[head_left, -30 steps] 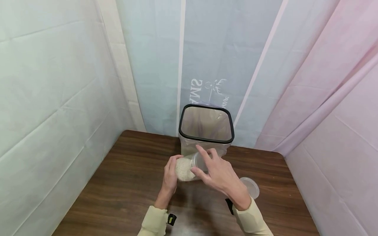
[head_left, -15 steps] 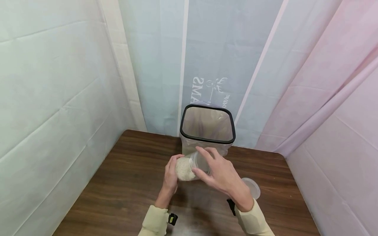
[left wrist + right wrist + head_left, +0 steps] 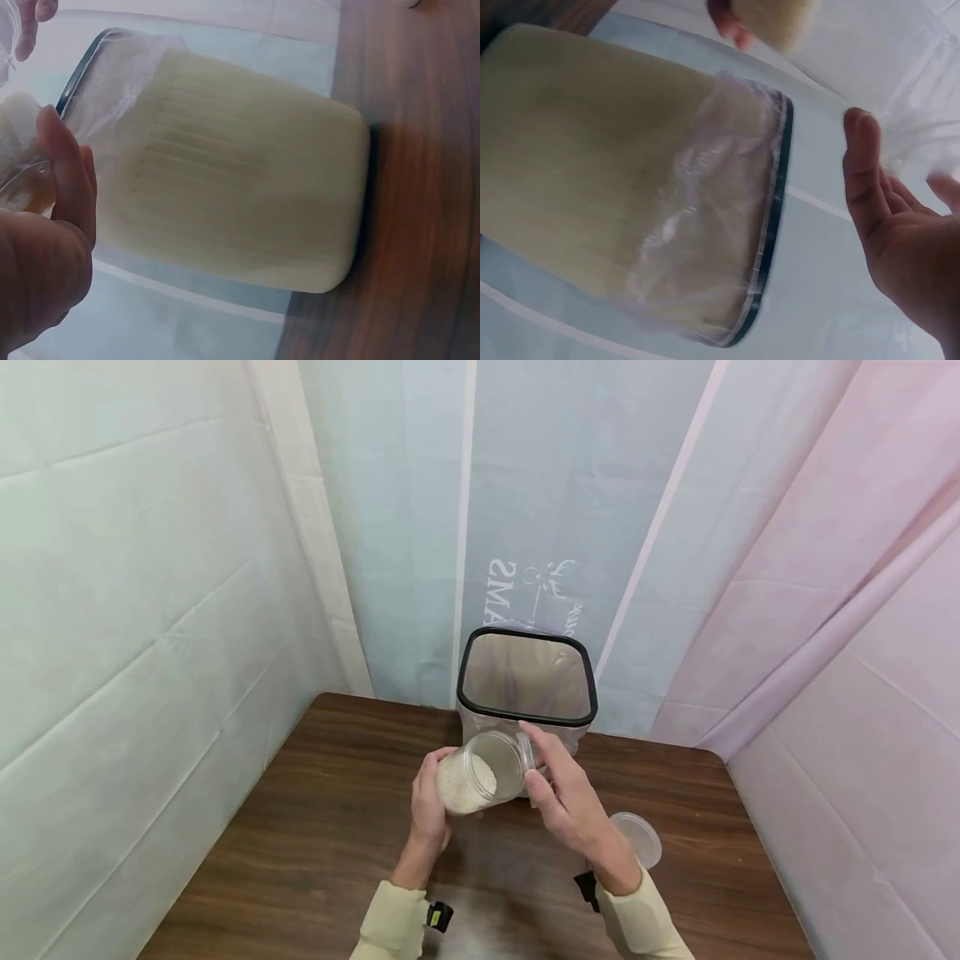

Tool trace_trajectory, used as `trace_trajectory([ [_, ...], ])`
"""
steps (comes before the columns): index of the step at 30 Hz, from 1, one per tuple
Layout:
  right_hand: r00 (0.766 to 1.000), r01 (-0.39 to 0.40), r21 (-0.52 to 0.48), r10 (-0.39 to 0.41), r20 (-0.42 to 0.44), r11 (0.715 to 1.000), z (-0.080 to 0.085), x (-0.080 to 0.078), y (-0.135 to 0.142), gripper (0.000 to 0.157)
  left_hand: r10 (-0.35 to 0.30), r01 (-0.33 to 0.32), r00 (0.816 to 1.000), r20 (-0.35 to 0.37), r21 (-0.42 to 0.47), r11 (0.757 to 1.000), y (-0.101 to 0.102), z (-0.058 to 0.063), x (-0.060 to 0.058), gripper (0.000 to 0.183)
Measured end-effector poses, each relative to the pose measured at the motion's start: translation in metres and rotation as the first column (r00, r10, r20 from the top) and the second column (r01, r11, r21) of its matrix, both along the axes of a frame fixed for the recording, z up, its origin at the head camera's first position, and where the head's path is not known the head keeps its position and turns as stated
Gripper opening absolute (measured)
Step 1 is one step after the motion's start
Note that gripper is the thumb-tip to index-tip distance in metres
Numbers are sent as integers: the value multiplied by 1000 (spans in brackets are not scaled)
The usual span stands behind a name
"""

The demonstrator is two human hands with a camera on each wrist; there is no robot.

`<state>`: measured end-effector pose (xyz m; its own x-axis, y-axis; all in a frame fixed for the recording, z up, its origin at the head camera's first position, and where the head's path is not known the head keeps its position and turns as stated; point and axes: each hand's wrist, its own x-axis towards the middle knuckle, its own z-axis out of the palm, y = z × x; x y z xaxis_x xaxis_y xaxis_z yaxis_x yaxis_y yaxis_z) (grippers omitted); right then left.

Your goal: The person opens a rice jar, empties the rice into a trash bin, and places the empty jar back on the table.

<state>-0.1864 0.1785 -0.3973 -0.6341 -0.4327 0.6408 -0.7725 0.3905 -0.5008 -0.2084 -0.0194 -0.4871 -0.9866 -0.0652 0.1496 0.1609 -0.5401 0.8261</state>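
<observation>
A tilted clear plastic jar (image 3: 459,787) with white rice in it is gripped from the side by my left hand (image 3: 429,806). The jar's round mouth faces up and to the right, and rice (image 3: 483,774) shows inside. At the right of that mouth my right hand (image 3: 566,802) holds a clear piece with a ridged rim (image 3: 526,752) between thumb and fingers. Whether this is a lid or part of a second jar I cannot tell. The right wrist view shows the right thumb (image 3: 862,154) raised beside clear plastic (image 3: 885,60).
Behind the hands stands a beige bin (image 3: 247,165) with a black rim (image 3: 525,717) and a thin plastic liner (image 3: 697,195). A round clear lid (image 3: 637,839) lies right on the brown wooden table (image 3: 300,827). Pale curtains (image 3: 405,527) hang behind the table.
The jar in my left hand has turned so that its mouth faces up more and its rice shows inside. My right hand has shifted slightly right, away from over the mouth, with the clear piece.
</observation>
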Motion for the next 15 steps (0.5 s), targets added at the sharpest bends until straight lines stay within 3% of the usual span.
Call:
trace_trajectory([
  [7, 995, -69, -211, 83, 58, 975, -13, -6, 2, 45, 31, -23, 998, -59, 121, 992, -1, 17, -8, 42],
  [15, 986, -50, -266, 90, 141, 963, -21, -10, 3, 48, 53, -43, 996, -69, 139, 989, -7, 34, -20, 42],
])
